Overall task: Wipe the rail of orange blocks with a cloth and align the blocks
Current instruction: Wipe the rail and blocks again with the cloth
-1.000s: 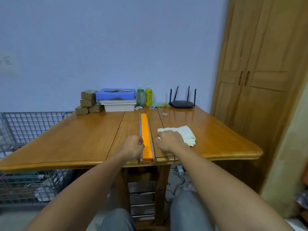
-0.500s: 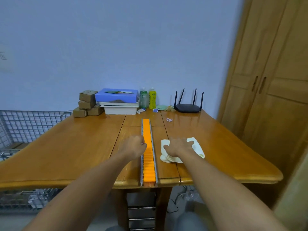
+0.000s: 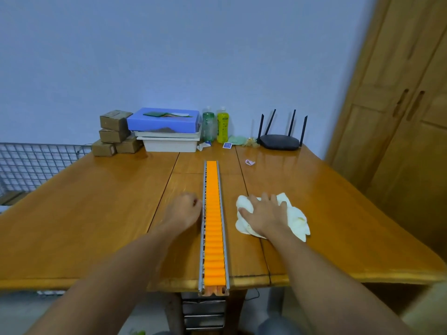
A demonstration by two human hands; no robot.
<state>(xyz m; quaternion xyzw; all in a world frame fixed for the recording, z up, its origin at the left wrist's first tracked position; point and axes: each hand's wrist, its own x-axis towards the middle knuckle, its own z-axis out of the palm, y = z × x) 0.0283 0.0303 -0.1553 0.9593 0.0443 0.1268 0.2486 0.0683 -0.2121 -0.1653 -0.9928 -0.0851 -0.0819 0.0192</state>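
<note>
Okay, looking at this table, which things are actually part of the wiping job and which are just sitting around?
Part of the job:
- rail of orange blocks
- cloth, under the right hand
- left hand, beside the rail

Just lying about:
- cardboard boxes
- blue box on white trays
- two bottles
- router
- wire basket

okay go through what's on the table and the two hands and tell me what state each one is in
rail of orange blocks: lying lengthwise on the table, near end overhanging the edge.
cloth: crumpled, beside the rail, under the right hand.
right hand: fingers spread, pressing on the cloth.
left hand: curled, against the rail's left side.
green bottle: upright.
yellow bottle: upright.
router: antennas up.
blue box: closed, stacked on white bins.
</note>
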